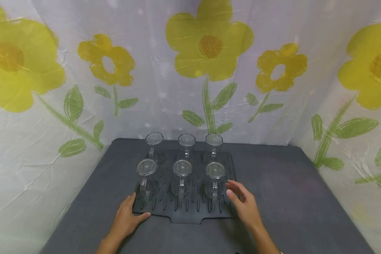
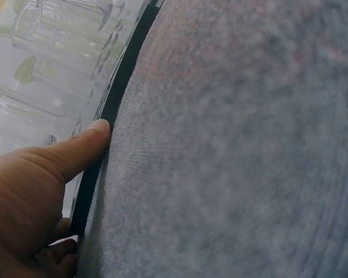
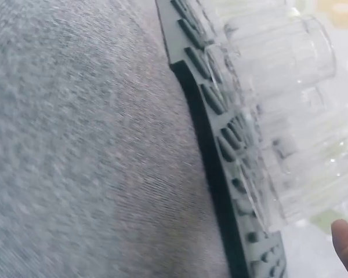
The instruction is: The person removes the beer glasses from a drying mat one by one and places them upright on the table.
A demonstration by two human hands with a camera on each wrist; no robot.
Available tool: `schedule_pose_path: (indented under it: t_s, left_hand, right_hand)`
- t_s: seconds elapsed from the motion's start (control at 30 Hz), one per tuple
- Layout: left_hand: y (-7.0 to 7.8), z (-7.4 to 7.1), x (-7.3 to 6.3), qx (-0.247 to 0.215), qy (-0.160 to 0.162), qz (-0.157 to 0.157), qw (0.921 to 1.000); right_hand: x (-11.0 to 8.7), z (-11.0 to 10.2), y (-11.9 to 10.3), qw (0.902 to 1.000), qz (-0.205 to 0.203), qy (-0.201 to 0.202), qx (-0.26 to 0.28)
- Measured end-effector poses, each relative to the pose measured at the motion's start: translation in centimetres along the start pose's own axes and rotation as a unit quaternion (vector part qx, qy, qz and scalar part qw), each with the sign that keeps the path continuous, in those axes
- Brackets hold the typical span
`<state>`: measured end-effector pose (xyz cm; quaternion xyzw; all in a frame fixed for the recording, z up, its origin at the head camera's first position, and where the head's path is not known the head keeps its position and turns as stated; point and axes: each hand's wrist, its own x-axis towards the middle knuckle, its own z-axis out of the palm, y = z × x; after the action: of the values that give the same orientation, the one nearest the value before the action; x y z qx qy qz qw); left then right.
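Note:
Clear glass mugs stand in two rows of three on a dark ribbed drying mat (image 1: pixel 190 214), the front row's handles turned toward me. My left hand (image 1: pixel 126 216) holds the mat's front left corner, thumb along the front edge and fingers at the left side. In the left wrist view, that thumb (image 2: pixel 87 147) presses against the mat's rim. Close to the right of the front right mug (image 1: pixel 215 180) is my right hand (image 1: pixel 243 203), its fingers loosely bent and the thumb apart from them. Only its fingertips (image 3: pixel 345 246) show in the right wrist view, with blurred mugs beside them.
The mat lies on a dark grey cloth-covered table (image 1: pixel 282 194), with a tab at its front edge. Behind and on both sides hangs a pale curtain (image 1: pixel 158 88) printed with yellow flowers. The back row's left mug (image 1: pixel 154 146) stands near the table's far edge.

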<state>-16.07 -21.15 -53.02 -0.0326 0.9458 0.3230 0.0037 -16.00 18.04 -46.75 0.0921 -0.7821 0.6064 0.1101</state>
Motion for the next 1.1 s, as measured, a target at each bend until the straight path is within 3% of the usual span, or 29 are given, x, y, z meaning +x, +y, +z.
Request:
schedule_pose_path:
  t_s: [0.33,0.57,0.73,0.93,1.1]
  left_hand:
    - [-0.2,0.0,0.0,0.011,0.008,0.012,0.9998]
    - [-0.1,0.2,0.0,0.005,0.001,0.000,1.0000]
    - [-0.2,0.3,-0.2,0.000,0.003,-0.001,1.0000]
    - [0.0,0.2,-0.2,-0.003,-0.004,-0.009,0.9999]
    - [0.0,0.2,-0.1,-0.007,-0.008,-0.013,0.9999]
  right_hand:
    - [-0.1,1.6,1.2,0.9972,0.051,-0.010,0.053]
    - [0.1,2.8,1.5,0.9931,0.094,-0.019,0.067]
    - [0.1,3.5,1.5,0.9851,0.114,-0.052,0.118]
    - [-0.1,3.9,1.8,0.9681,0.128,-0.104,0.189]
    - [-0.2,4.3,2.1,0.9681,0.117,-0.088,0.203]
